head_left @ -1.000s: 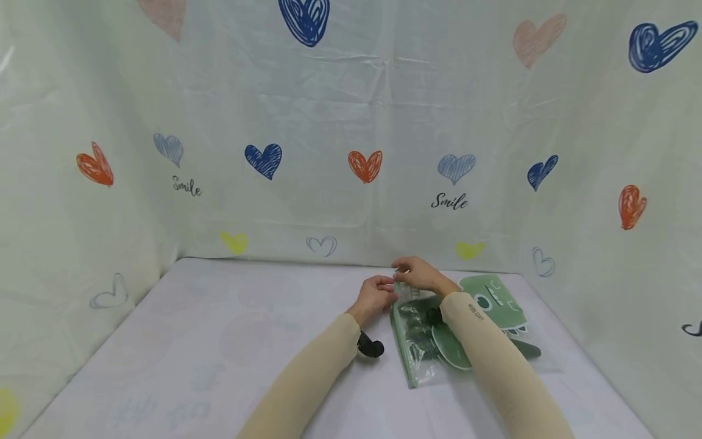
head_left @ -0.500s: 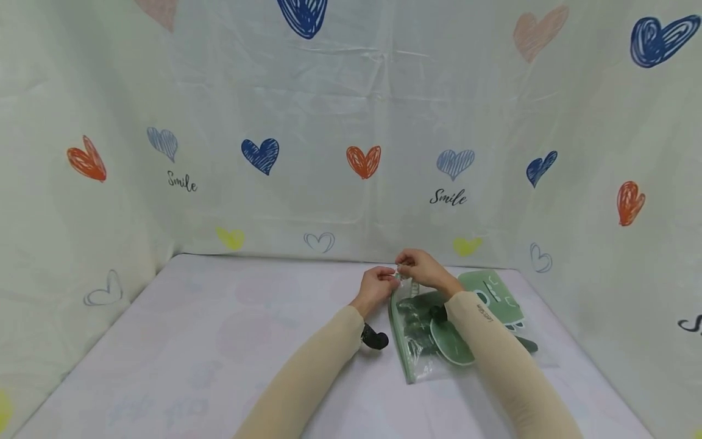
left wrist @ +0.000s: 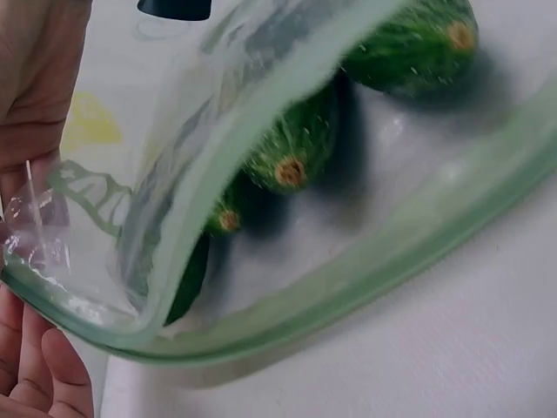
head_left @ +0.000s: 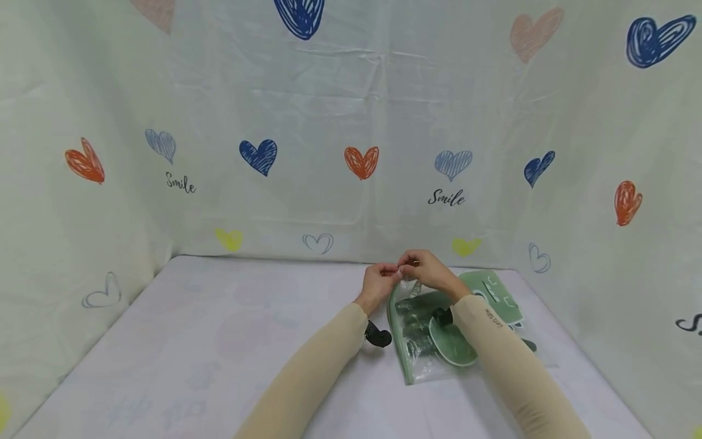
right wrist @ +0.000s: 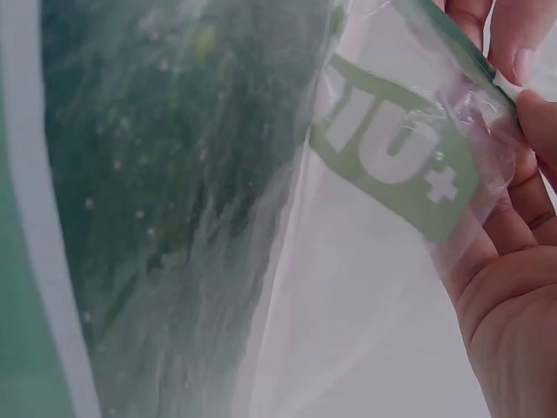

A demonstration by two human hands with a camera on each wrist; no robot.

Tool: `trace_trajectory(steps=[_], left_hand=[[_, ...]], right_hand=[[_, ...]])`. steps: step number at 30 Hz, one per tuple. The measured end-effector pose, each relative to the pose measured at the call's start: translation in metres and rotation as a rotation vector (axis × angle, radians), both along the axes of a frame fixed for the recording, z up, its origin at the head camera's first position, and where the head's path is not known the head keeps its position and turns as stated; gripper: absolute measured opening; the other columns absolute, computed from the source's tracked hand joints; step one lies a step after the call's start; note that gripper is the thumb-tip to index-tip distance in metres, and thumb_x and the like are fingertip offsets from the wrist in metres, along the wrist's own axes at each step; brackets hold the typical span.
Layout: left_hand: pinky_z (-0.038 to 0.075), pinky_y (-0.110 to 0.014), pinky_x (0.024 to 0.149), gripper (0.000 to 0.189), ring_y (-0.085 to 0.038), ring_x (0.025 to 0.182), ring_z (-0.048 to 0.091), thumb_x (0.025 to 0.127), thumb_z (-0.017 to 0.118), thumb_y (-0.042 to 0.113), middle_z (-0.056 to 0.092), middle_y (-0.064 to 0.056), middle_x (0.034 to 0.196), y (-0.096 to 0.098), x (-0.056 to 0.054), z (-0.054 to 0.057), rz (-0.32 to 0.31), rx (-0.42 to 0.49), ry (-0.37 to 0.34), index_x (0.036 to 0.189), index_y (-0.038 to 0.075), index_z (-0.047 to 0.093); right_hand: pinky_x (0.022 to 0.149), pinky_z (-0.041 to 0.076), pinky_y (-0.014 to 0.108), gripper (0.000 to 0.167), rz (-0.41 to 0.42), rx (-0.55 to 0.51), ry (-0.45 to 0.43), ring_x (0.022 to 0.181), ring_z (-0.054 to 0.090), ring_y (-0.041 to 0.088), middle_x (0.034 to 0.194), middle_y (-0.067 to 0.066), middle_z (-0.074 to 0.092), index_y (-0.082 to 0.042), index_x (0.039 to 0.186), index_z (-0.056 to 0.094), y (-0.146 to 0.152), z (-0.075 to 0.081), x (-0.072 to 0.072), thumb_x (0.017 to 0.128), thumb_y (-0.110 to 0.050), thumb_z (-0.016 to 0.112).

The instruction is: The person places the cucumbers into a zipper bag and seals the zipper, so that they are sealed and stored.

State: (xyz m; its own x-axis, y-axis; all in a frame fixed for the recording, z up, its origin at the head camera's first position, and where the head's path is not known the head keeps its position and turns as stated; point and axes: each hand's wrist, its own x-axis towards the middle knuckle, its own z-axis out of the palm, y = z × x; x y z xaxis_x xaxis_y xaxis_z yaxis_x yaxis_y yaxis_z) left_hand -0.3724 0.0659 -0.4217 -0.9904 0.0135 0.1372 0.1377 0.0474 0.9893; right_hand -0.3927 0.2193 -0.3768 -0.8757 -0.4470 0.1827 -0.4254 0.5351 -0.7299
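Observation:
Several green cucumbers (left wrist: 292, 144) lie inside a clear plastic zip bag (head_left: 432, 371) on the table, its front printed with a green cartoon and "10+" lettering. A green zip strip (head_left: 404, 350) runs along the bag's left side, and its two edges gape apart in the left wrist view. At the strip's far corner my left hand (head_left: 378, 283) pinches the bag's edge. My right hand (head_left: 426, 271) grips that same corner from the right, fingertips against those of the left. The right forearm covers part of the bag in the head view.
A pale tabletop (head_left: 263, 341) stretches to the left of the bag. Behind it hangs a white curtain (head_left: 318, 201) with hearts and "Smile" prints, which also closes in both sides. Black wrist cameras (head_left: 378, 335) protrude under the sleeves.
Both hands have come closer together at the bag's far corner, so the fingertips now meet. The corner is raised slightly and the strip bends more there. The head view has shifted a little.

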Motion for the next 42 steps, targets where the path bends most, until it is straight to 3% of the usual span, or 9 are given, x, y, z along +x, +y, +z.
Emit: trace_trajectory(steps=[8, 16, 21, 29, 33, 42], left_hand=[[0.047, -0.019, 0.059, 0.008, -0.007, 0.067, 0.056, 0.084, 0.070, 0.003, 0.065, -0.004, 0.077, 0.003, -0.001, 0.001, 0.020, -0.020, 0.017, 0.090, -0.001, 0.070], [0.045, -0.018, 0.058, 0.007, -0.007, 0.066, 0.055, 0.082, 0.070, 0.002, 0.063, -0.003, 0.074, 0.002, 0.002, 0.000, 0.016, -0.028, 0.037, 0.088, -0.002, 0.068], [0.043, -0.019, 0.058, 0.005, -0.008, 0.066, 0.052, 0.083, 0.070, 0.003, 0.060, -0.001, 0.073, -0.005, 0.008, -0.003, -0.008, -0.109, 0.032, 0.087, 0.000, 0.068], [0.043, -0.022, 0.059, 0.005, -0.009, 0.065, 0.051, 0.083, 0.070, 0.003, 0.059, 0.000, 0.072, -0.023, 0.019, -0.016, -0.092, -0.306, 0.088, 0.083, 0.003, 0.065], [0.043, -0.023, 0.059, 0.007, -0.009, 0.063, 0.052, 0.081, 0.070, 0.002, 0.059, 0.001, 0.069, -0.028, 0.025, -0.018, -0.130, -0.377, 0.077, 0.081, 0.005, 0.063], [0.043, -0.022, 0.058, 0.012, -0.009, 0.064, 0.051, 0.081, 0.068, -0.002, 0.056, 0.002, 0.070, -0.031, 0.028, -0.021, -0.156, -0.380, 0.114, 0.084, 0.006, 0.059]], right_hand=[[0.072, 0.050, 0.043, 0.011, 0.001, -0.006, 0.016, 0.085, 0.062, 0.030, 0.092, 0.017, 0.064, 0.003, 0.095, 0.064, 0.001, 0.002, 0.004, 0.095, -0.006, 0.057], [0.070, 0.050, 0.034, 0.009, -0.019, 0.068, 0.070, 0.076, 0.059, 0.020, 0.084, 0.007, 0.063, -0.005, 0.090, 0.064, 0.002, 0.003, 0.006, 0.095, -0.006, 0.057], [0.069, 0.049, 0.036, 0.010, -0.035, 0.093, 0.091, 0.075, 0.059, 0.021, 0.081, 0.006, 0.062, -0.005, 0.091, 0.063, 0.003, 0.003, 0.005, 0.097, -0.006, 0.055], [0.071, 0.050, 0.036, 0.009, -0.043, 0.082, 0.095, 0.078, 0.061, 0.028, 0.079, 0.006, 0.061, -0.005, 0.089, 0.062, 0.002, 0.004, 0.003, 0.096, -0.006, 0.055], [0.070, 0.049, 0.034, 0.009, -0.039, 0.076, 0.078, 0.077, 0.060, 0.025, 0.080, 0.006, 0.060, -0.005, 0.089, 0.061, 0.000, 0.005, 0.003, 0.096, -0.006, 0.056], [0.062, 0.042, 0.032, 0.003, 0.055, 0.096, 0.025, 0.069, 0.049, 0.019, 0.079, 0.008, 0.057, -0.002, 0.091, 0.058, 0.000, 0.009, 0.000, 0.091, -0.003, 0.061]])
